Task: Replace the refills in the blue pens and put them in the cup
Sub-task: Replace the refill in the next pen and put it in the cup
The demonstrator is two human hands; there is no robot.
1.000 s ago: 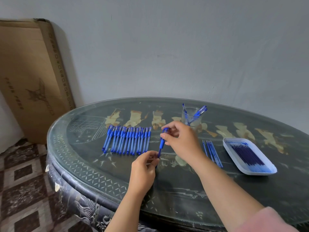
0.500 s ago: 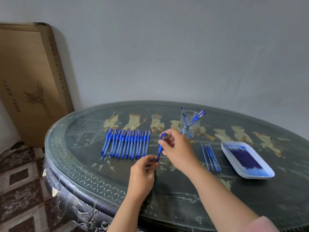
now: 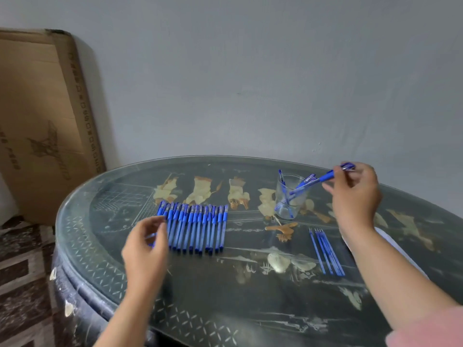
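Note:
My right hand (image 3: 353,194) pinches a blue pen (image 3: 325,176) by its upper end, to the right of the clear cup (image 3: 285,209). The pen slants down to the left, and its lower end is inside the cup's mouth. The cup stands upright at the back of the table and holds a few other blue pens. A row of several blue pens (image 3: 198,226) lies side by side left of centre. My left hand (image 3: 145,251) is at the row's left end, its fingers curled round the lower part of the leftmost pen (image 3: 151,242); this area is blurred.
Several loose blue refills (image 3: 327,251) lie right of centre. My right forearm hides most of the white tray (image 3: 392,245). The round dark table (image 3: 225,284) has a glass top with inlaid figures. A big cardboard box (image 3: 42,126) leans on the wall at the left.
My right hand carried the pen from the middle of the table up and right to the cup. My left hand let go of that pen and moved left to the row's end.

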